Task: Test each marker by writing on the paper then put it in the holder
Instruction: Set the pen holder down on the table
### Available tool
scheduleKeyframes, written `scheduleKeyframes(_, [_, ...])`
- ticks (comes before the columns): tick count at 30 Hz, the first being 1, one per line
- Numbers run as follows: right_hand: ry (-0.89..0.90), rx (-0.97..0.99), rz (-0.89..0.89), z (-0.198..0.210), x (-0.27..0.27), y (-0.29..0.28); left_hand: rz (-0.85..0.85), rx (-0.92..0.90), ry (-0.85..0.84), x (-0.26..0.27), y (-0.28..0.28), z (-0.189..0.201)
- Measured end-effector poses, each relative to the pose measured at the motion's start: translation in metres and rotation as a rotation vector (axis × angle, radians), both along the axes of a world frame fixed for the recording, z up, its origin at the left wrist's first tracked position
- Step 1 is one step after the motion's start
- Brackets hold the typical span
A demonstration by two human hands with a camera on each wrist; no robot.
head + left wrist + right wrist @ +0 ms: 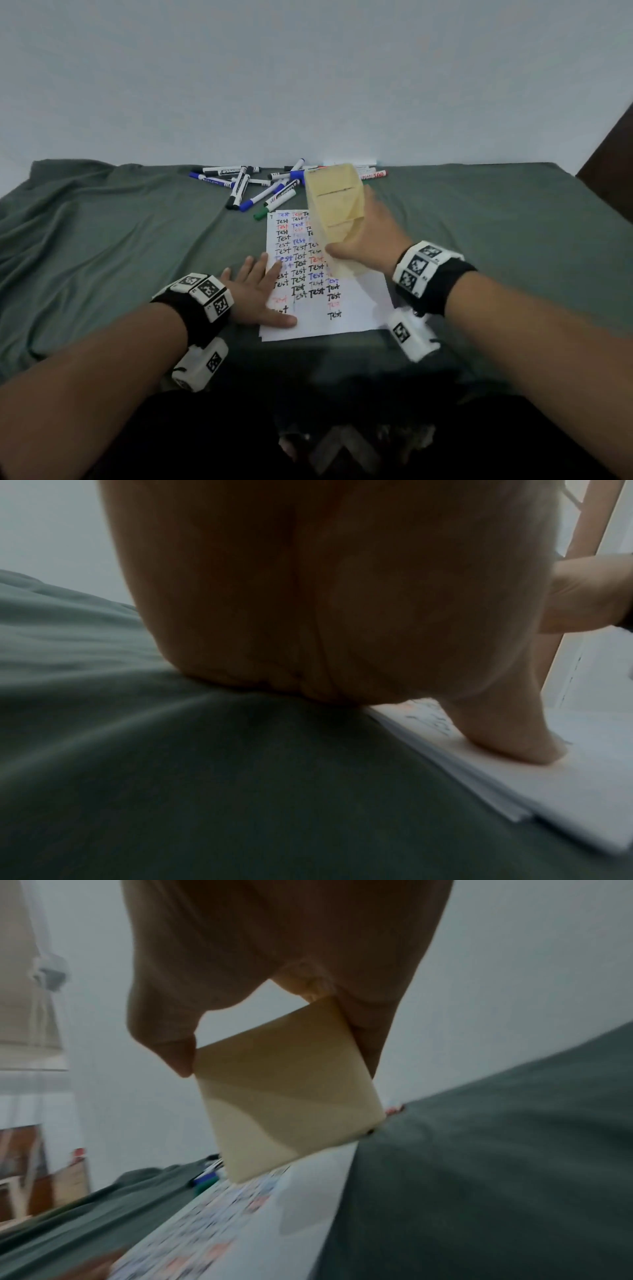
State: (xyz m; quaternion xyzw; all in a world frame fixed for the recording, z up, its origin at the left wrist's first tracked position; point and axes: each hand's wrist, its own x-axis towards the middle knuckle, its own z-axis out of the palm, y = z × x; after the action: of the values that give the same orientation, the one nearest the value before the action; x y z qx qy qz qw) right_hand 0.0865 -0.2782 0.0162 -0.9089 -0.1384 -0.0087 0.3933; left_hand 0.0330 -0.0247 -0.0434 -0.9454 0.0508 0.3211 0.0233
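A white paper [346,308] covered with "Test" in black, blue and red lies mid-table; its edge [514,791] shows in the left wrist view. My left hand [257,291] lies flat with straight fingers on its left side, thumb [507,739] pressing the sheet. My right hand [370,240] grips a pale wooden holder [334,205], lifted and tilted above the paper. In the right wrist view the holder [291,1096] sits between thumb and fingers. Several markers [260,188] lie piled at the table's far edge.
A rumpled grey-green cloth [120,240] covers the table up to a pale wall. A red-capped marker [376,174] lies behind the holder. Dark furniture [613,164] stands at the far right.
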Motion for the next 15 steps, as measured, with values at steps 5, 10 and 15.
scheduleKeyframes(5, [-0.023, -0.135, -0.062, 0.050, 0.047, -0.067, 0.006, 0.004, 0.049, 0.002, 0.000, 0.003])
scheduleKeyframes(10, [-0.063, -0.184, -0.204, 0.087, 0.082, -0.110, 0.012, 0.014, 0.082, 0.004, -0.001, 0.007])
scheduleKeyframes(15, [-0.030, -0.103, -0.283, 0.068, 0.093, -0.111, 0.010, 0.024, 0.092, 0.006, -0.002, 0.010])
